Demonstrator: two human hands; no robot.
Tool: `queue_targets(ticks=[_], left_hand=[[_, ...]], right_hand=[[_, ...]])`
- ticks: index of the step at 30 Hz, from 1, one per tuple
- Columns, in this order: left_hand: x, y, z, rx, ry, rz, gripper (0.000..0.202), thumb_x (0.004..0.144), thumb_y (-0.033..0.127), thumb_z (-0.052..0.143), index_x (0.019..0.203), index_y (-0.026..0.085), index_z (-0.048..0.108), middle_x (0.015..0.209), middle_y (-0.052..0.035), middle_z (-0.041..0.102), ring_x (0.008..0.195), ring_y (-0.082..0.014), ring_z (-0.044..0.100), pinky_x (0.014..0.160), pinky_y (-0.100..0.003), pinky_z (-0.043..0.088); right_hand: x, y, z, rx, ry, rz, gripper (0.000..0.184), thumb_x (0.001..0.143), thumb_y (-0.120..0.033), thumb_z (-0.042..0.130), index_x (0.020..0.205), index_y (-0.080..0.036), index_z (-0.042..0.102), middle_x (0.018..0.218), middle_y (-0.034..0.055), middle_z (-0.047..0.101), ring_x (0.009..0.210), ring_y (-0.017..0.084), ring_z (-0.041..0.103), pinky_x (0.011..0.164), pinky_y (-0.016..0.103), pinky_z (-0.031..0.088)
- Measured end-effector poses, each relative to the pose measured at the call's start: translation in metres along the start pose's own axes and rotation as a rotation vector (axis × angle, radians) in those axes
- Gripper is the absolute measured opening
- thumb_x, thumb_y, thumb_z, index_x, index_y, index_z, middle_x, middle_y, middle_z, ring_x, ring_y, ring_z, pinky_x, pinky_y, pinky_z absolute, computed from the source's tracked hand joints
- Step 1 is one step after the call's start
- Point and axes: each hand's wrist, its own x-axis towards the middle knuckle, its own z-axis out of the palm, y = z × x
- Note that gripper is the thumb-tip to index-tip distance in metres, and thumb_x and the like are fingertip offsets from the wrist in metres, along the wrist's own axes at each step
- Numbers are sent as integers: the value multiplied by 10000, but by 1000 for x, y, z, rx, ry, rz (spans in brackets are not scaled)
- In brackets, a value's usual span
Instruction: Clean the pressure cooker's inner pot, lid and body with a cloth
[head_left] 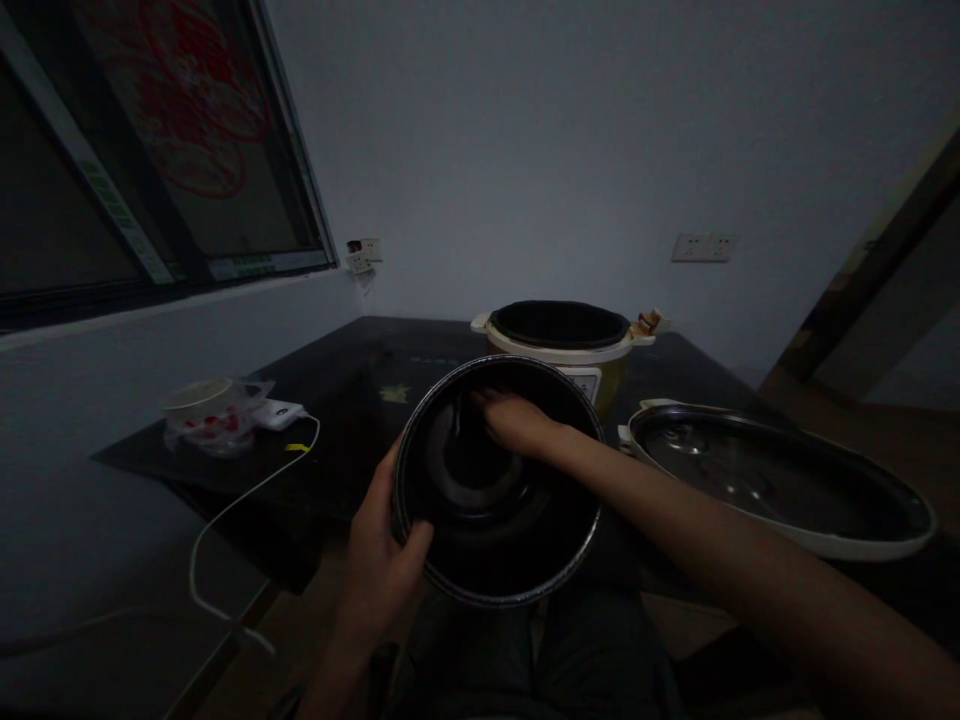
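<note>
My left hand [388,545] grips the rim of a black inner cooking pot [517,545] on its left side, thumb over the edge. The pot is tilted, with its mouth facing me, above my lap. My right hand [517,422] reaches inside it, near the upper inner wall. Its fingers look bunched together and fade into the dark interior; whatever they hold, if anything, is hidden. Behind the pot stands the cooker body [615,375], pale-rimmed with a dark opening, on the black table [337,350].
The cooker's lid [780,480] lies at the right, underside up. On the left are a plastic bag with a tub [214,415] and a white power strip [279,413], whose cable [225,515] hangs over the table's edge. Wall sockets [705,248] are behind.
</note>
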Motion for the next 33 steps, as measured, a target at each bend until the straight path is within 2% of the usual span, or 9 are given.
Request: queue_targets(ticks=[3,7,11,13,15,19,25,29,33], left_hand=[[0,0,0,-14,-3,18,676,775,111,536,1432,183,397,1452,-95,499,1354,-261,454,1115,-390,394],[-2,2,0,-28,-8,22,678,783,95,523,1439,199,389,1464,-83,487,1368,-252,435,1132,-395,369],[-4,4,1,-13,2,12,713,755,68,523,1441,214,393,1464,-71,491,1368,-254,435,1137,-402,361],[-5,5,2,-8,16,9,719,743,63,521,1437,212,402,1459,-71,498,1364,-258,441,1135,-402,366],[-5,6,2,-3,17,12,716,742,63,519,1434,211,410,1460,-68,497,1365,-259,439,1139,-402,360],[-4,9,2,8,-9,35,709,771,76,517,1453,224,388,1474,-58,482,1368,-249,437,1137,-387,365],[-3,12,2,15,-12,82,685,802,76,520,1455,232,382,1478,-55,478,1368,-232,438,1137,-373,363],[-2,13,2,-2,-29,94,708,786,58,522,1457,234,378,1477,-62,478,1361,-242,446,1136,-391,367],[0,12,3,-17,-21,71,707,772,55,520,1448,211,389,1468,-75,486,1356,-248,452,1137,-395,365]], right_hand=[[11,-6,3,42,40,-72,522,851,-80,449,1373,-97,456,1330,166,558,1236,274,508,1043,404,406],[17,-20,13,85,67,-197,589,814,-80,505,1397,-113,430,1451,167,448,1309,280,431,1082,433,362],[17,-38,25,106,61,-403,551,840,-88,498,1388,-119,454,1458,179,444,1327,313,400,1081,483,350],[16,-41,27,88,45,-414,536,858,-104,491,1393,-108,451,1459,182,446,1324,324,399,1086,485,342],[15,-37,24,88,51,-345,540,862,-105,487,1400,-116,445,1463,180,441,1317,320,410,1077,482,352],[7,-17,14,118,76,-66,581,845,-106,499,1419,-145,419,1435,155,475,1297,285,440,1072,448,366],[-21,4,15,80,6,195,519,844,-120,468,1353,-23,454,1367,235,508,1263,310,479,1049,424,393],[-43,0,24,45,-104,258,533,823,-111,482,1349,-24,461,1333,244,529,1232,337,493,1015,463,417],[-60,-7,30,47,-243,217,483,823,-138,518,1299,-56,526,1288,238,569,1212,374,492,974,523,435]])
